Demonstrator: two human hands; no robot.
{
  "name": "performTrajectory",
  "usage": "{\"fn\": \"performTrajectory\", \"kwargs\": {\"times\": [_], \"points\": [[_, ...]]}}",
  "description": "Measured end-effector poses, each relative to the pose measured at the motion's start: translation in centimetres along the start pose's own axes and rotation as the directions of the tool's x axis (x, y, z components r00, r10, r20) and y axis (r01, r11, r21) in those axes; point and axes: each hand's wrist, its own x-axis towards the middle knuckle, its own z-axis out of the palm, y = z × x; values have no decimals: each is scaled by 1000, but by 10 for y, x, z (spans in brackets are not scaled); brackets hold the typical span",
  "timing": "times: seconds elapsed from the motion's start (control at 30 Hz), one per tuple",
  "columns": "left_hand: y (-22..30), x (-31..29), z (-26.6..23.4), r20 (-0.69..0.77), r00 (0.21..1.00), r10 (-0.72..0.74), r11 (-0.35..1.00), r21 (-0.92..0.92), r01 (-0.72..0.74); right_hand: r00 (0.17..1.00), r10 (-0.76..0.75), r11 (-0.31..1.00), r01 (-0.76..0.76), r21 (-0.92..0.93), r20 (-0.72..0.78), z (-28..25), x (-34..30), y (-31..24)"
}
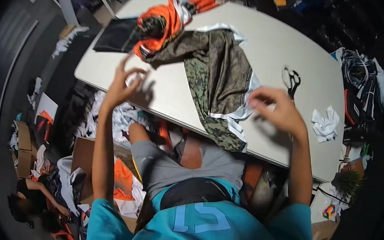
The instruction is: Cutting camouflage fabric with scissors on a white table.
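A camouflage fabric piece (224,72) in brown and green with white edging lies across the middle of the table. One corner of it hangs over the near edge. Orange, white and dark fabric (171,18) is bunched at its upper left. My left hand (122,85) is raised over the table below that bunch, fingers apart and holding nothing. At the cloth's right white edge hovers my right hand (278,110), its fingers bent and blurred; whether they grip the edging I cannot make out. Beyond it lie black-handled scissors (292,81).
The white table (314,53) also carries a black flat sheet (114,36) and a crumpled white scrap (325,123). Cardboard boxes (84,156) with cloth scraps stand below on the left. Another person (32,197) is at the lower left. Piled clothing (360,74) lies off the right side.
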Motion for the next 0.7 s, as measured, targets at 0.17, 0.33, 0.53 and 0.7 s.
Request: {"fn": "performTrajectory", "kwargs": {"times": [0.17,0.33,0.53,0.7], "points": [[55,-57,46,141,988,69,978,-204,-39,793,21,992,-90,-83,-609,-49,-26,68],[170,24,108,313,928,204,977,-124,-173,625,-50,935,-245,-256,-779,-32,-19,112],[203,104,198,420,891,173,957,140,-252,664,43,952,-254,-171,-747,-42,-32,92],[211,137,214,336,913,230,961,69,-268,772,86,982,-172,-76,-629,-46,-31,88]]}}
